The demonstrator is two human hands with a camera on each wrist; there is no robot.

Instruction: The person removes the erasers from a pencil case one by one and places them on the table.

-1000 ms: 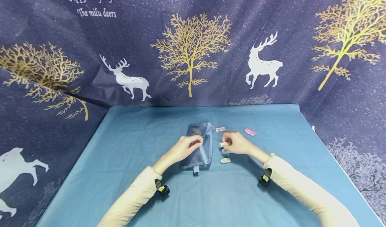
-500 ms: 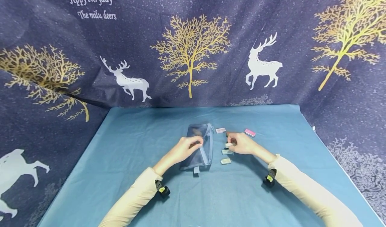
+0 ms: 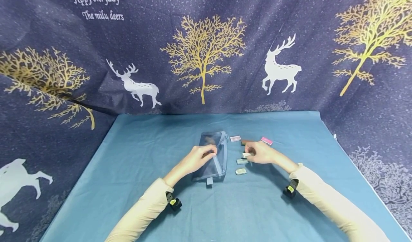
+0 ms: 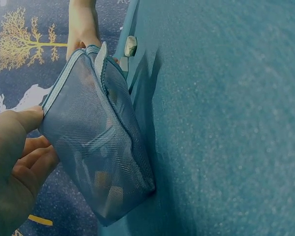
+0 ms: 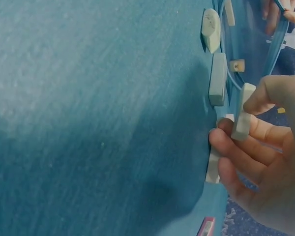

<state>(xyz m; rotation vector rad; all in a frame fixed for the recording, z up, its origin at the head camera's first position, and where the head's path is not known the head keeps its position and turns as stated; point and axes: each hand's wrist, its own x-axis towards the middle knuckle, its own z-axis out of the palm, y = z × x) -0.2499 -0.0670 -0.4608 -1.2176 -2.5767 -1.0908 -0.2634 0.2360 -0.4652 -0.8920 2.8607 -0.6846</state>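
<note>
My left hand (image 3: 201,156) pinches the zip edge of a blue mesh zip pouch (image 4: 83,128) between thumb and fingers. The pouch mouth gapes toward the right, and several small blocks show blurred through the mesh. Between the thumb and forefinger of my right hand (image 3: 261,152) is a whitish eraser (image 5: 243,112), raised off the cloth. The other fingers of that hand reach down to another pale eraser (image 5: 213,168) and partly hide it. Close by lie a grey-green eraser (image 3: 242,161) and a rounded pale eraser (image 3: 240,171).
Past the pouch's right corner lies a pinkish-white eraser (image 3: 235,138). A bright pink eraser (image 3: 266,141) sits beyond the right hand. Blue cloth (image 3: 135,145) covers the table, and a dark patterned curtain (image 3: 206,56) hangs behind it.
My right hand has shifted slightly to the right, away from the pouch, with the whitish eraser still in its pinch. The grey-green eraser shows more fully. The left hand and pouch stay in place.
</note>
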